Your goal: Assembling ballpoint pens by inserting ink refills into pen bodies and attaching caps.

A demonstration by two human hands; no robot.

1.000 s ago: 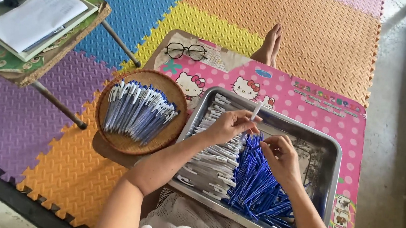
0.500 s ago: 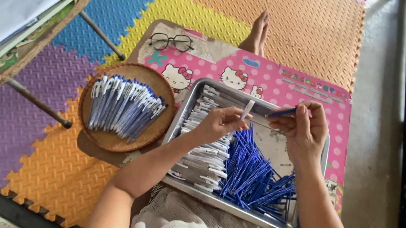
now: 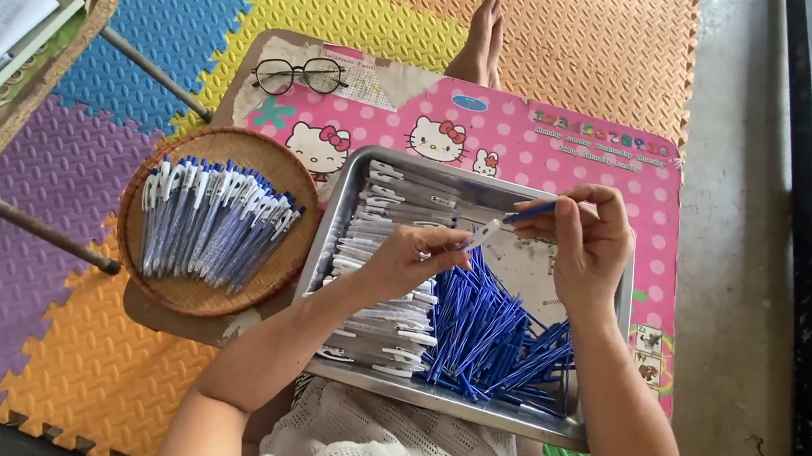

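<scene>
My left hand (image 3: 415,257) pinches a white pen barrel (image 3: 482,234) over a metal tray (image 3: 596,431) on my lap. My right hand (image 3: 586,239) holds a thin blue pen refill (image 3: 531,211), its tip pointing at the end of the barrel. In the tray, several white pen barrels (image 3: 381,296) lie stacked on the left and a heap of blue refills (image 3: 495,340) lies on the right. A round woven basket (image 3: 208,290) to the left of the tray holds several assembled blue and white pens (image 3: 212,220).
A pink cartoon-printed board (image 3: 585,146) lies under the tray, with black-rimmed glasses (image 3: 299,74) on it. A small folding table (image 3: 1,65) with papers stands at the left. Coloured foam mats (image 3: 62,343) cover the floor, and a bare foot (image 3: 483,35) shows beyond the board.
My right hand has lifted from the blue refills with one refill and brought it up to the white barrel held by my left hand. The view has shifted left.
</scene>
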